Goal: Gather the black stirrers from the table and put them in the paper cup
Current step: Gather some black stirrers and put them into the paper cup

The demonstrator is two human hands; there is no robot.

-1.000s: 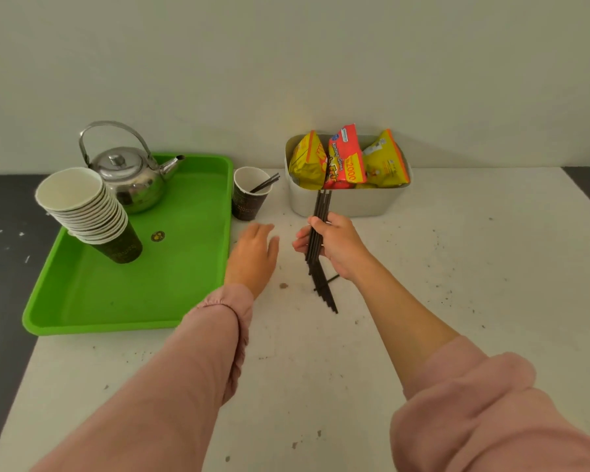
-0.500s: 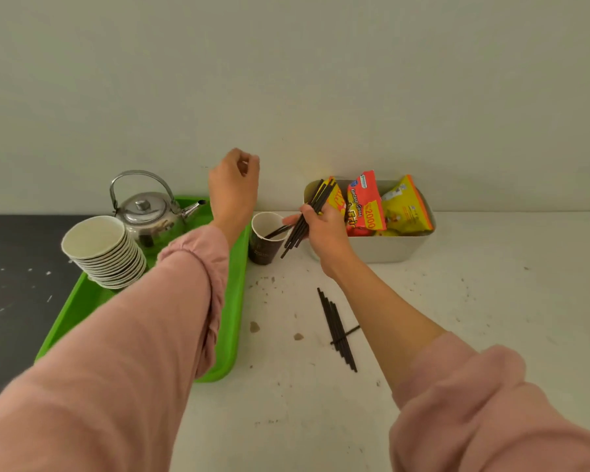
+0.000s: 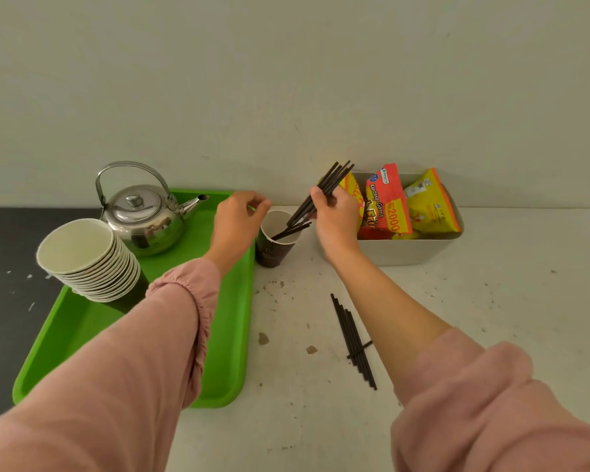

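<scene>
A dark paper cup (image 3: 276,251) stands on the white table just right of the green tray, with a stirrer or two leaning inside it. My right hand (image 3: 332,219) grips a bundle of black stirrers (image 3: 331,182), tilted, their lower ends over the cup's mouth. My left hand (image 3: 237,221) hovers at the cup's left rim with fingers curled; whether it touches the cup is unclear. Several more black stirrers (image 3: 353,338) lie in a row on the table nearer to me, one lying across them.
A green tray (image 3: 232,335) at left carries a steel kettle (image 3: 142,212) and a tilted stack of paper cups (image 3: 89,260). A grey tub (image 3: 409,252) of snack packets sits behind my right hand against the wall. A dark surface borders the table's left side.
My right hand lifted a bundle of stirrers off the table and carried it to the cup. My left hand rose from the table, then came down beside the cup's rim.
</scene>
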